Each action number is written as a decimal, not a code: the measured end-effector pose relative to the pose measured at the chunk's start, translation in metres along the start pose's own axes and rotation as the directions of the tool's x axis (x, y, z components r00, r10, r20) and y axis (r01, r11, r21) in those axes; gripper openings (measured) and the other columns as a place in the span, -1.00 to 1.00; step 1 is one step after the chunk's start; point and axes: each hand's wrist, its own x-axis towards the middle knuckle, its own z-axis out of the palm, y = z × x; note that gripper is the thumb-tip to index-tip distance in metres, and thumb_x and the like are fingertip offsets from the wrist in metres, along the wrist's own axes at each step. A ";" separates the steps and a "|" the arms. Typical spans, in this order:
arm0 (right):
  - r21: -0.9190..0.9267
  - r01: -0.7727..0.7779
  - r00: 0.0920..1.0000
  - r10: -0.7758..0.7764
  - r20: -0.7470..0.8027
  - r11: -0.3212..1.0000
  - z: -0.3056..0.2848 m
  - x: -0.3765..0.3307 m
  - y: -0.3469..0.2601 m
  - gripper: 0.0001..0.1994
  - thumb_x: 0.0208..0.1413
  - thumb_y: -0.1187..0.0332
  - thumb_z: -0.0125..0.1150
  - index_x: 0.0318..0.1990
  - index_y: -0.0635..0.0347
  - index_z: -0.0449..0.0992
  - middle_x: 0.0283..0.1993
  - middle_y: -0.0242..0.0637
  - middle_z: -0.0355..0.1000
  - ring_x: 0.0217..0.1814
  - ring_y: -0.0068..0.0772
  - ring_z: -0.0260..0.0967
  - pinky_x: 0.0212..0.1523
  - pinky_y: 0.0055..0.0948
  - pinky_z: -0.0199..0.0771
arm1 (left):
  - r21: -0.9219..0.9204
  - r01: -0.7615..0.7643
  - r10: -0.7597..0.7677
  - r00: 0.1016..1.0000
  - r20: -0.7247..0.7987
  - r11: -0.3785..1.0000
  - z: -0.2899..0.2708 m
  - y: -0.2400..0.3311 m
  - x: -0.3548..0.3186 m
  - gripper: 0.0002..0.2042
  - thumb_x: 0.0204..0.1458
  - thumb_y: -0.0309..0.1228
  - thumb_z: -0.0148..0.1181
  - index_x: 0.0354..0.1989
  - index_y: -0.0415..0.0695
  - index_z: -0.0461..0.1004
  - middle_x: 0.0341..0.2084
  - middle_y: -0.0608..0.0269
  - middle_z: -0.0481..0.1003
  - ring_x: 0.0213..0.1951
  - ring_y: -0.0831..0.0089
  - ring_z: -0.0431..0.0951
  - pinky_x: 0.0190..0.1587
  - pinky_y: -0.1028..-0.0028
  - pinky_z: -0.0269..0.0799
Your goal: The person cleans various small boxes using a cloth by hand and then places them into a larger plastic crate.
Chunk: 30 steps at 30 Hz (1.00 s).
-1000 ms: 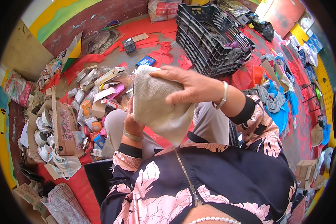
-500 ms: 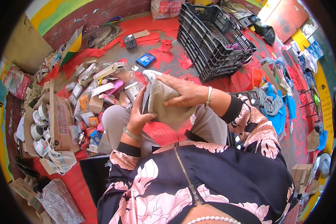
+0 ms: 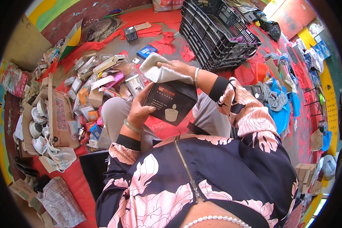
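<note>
Cloth (image 3: 152, 70) now at far edge of black box (image 3: 178, 98), not over face as bef. L hand (image 3: 140, 109) clamped on box's L side, thumb on face; R hand (image 3: 179, 68) pinching cloth.

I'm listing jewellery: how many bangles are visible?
2: one bangle at the wrist of the left hand, another bangle at the wrist of the right hand; sleeves may hide more.

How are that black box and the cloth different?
The black box has flat sides; the cloth curves softly. The box is dark and printed; the cloth is pale. The left hand holds the box, the right hand the cloth. Both are off the floor.
</note>
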 end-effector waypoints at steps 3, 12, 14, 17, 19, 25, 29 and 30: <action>-0.033 -0.042 0.993 0.038 -0.115 0.999 -0.024 0.005 0.015 -0.61 0.19 0.07 0.03 -0.10 0.24 0.48 -0.29 -0.39 0.47 -0.30 -0.60 0.44 -0.35 -0.61 0.42 | -0.080 -0.001 0.001 1.000 -0.002 0.997 -0.005 -0.002 -0.003 -0.14 -0.33 -0.39 0.37 0.24 -0.32 0.08 0.10 0.03 0.29 0.13 0.25 0.32 0.19 0.35 0.17; 0.706 0.353 0.934 -0.280 -0.224 0.613 -0.013 -0.086 -0.017 -0.42 0.27 -0.02 -0.30 0.27 0.22 0.10 0.27 -0.07 0.14 0.28 -0.05 0.14 0.22 -0.09 0.20 | -0.309 -0.221 0.190 0.973 -0.128 0.925 -0.026 0.000 -0.007 -0.44 -0.11 -0.25 0.24 0.09 -0.21 0.30 0.04 0.16 0.39 0.07 0.24 0.38 0.18 0.24 0.22; 0.620 0.435 0.890 -0.415 -0.187 0.653 0.012 -0.092 -0.017 -0.39 0.26 -0.04 -0.28 0.30 0.20 0.02 0.28 -0.08 0.12 0.27 -0.11 0.16 0.19 -0.17 0.23 | -0.333 -0.226 0.171 0.968 -0.186 0.916 -0.025 -0.003 -0.003 -0.45 -0.09 -0.25 0.23 0.10 -0.20 0.29 0.04 0.15 0.38 0.08 0.24 0.37 0.19 0.23 0.20; 0.159 0.510 0.847 -0.461 -0.264 0.845 0.031 -0.080 0.012 -0.42 0.24 -0.02 -0.19 0.26 0.21 0.11 0.15 -0.23 0.26 0.11 -0.37 0.29 0.03 -0.38 0.36 | -0.327 -0.169 0.096 0.969 -0.228 0.930 -0.018 -0.009 0.002 -0.46 -0.05 -0.24 0.20 0.13 -0.16 0.27 0.04 0.17 0.37 0.09 0.25 0.36 0.18 0.20 0.21; -0.269 0.306 0.816 -0.398 -0.420 0.913 0.043 -0.061 0.023 -0.54 0.21 0.04 -0.08 0.07 0.23 0.32 -0.20 -0.35 0.41 -0.22 -0.60 0.34 -0.22 -0.54 0.38 | -0.337 -0.174 0.104 0.971 -0.215 0.925 0.001 -0.012 0.011 -0.51 -0.01 -0.29 0.15 0.09 -0.22 0.27 0.01 0.15 0.38 0.06 0.28 0.38 0.15 0.27 0.24; -0.087 0.449 0.587 -0.368 -0.722 0.889 0.055 -0.020 0.017 -0.49 0.16 -0.04 -0.01 -0.21 0.36 0.46 -0.41 -0.32 0.44 -0.41 -0.57 0.34 -0.35 -0.57 0.34 | -0.213 -0.144 0.101 0.974 -0.201 0.966 0.006 -0.005 0.018 -0.50 -0.03 -0.33 0.15 0.10 -0.23 0.24 -0.06 0.14 0.40 0.02 0.28 0.41 0.10 0.29 0.30; 0.243 0.446 0.621 -0.103 -0.777 0.861 0.027 -0.004 0.039 -0.46 0.17 -0.09 -0.06 -0.18 0.34 0.46 -0.37 -0.30 0.46 -0.38 -0.50 0.39 -0.33 -0.51 0.39 | -0.122 -0.156 0.129 0.972 -0.198 0.980 0.006 -0.004 0.016 -0.52 -0.02 -0.33 0.12 0.10 -0.21 0.24 -0.06 0.14 0.41 0.00 0.28 0.42 0.07 0.28 0.32; 0.336 0.441 0.632 -0.022 -0.775 0.832 0.016 0.001 0.048 -0.45 0.17 -0.11 -0.08 -0.16 0.33 0.45 -0.36 -0.29 0.47 -0.38 -0.48 0.41 -0.32 -0.49 0.40 | -0.096 -0.159 0.138 0.972 -0.191 0.983 0.008 -0.003 0.015 -0.53 -0.01 -0.33 0.11 0.10 -0.21 0.24 -0.06 0.14 0.41 0.00 0.28 0.42 0.06 0.28 0.33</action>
